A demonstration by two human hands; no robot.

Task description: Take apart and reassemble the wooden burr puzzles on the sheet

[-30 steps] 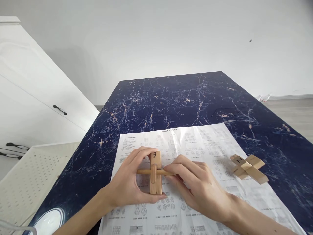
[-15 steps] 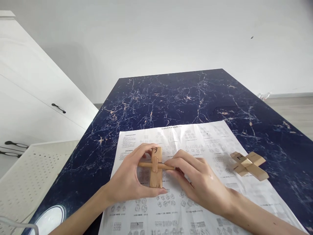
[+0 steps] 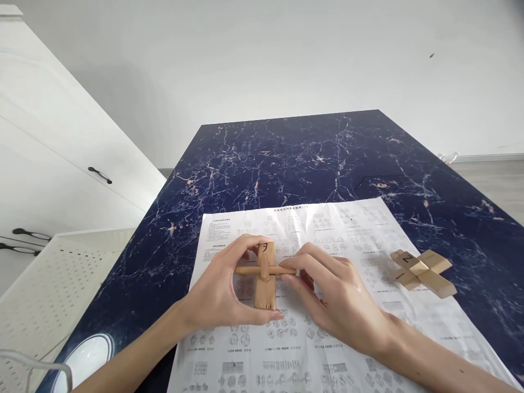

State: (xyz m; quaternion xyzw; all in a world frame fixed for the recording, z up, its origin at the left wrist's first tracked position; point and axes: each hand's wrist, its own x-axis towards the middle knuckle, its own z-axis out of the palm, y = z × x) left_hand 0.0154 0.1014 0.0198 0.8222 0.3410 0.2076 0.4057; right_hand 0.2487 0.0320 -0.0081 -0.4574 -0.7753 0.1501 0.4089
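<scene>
My left hand (image 3: 215,289) is closed on a wooden interlocking puzzle (image 3: 265,292), its fingers at the top end and its thumb at the bottom end. The puzzle's upright block bears a handwritten mark near the top. A thin wooden bar (image 3: 248,270) crosses it sideways, with a short rounded piece standing over the crossing. Between its thumb and fingers, my right hand (image 3: 338,297) pinches the bar's right end. Lying apart to the right is a second wooden puzzle (image 3: 434,279), cross-shaped and marked with a 2 or Z.
Beneath the hands lies a creased printed sheet (image 3: 229,349) with diagrams. It rests on a dark blue marbled table (image 3: 278,158). A white round object (image 3: 88,357) is at the lower left, beside a perforated white panel (image 3: 33,311). White cabinets (image 3: 61,120) stand on the left.
The crossbar now sits more level in the puzzle. Both hands keep their grips, and the whole scene has shifted slightly right and up in view.
</scene>
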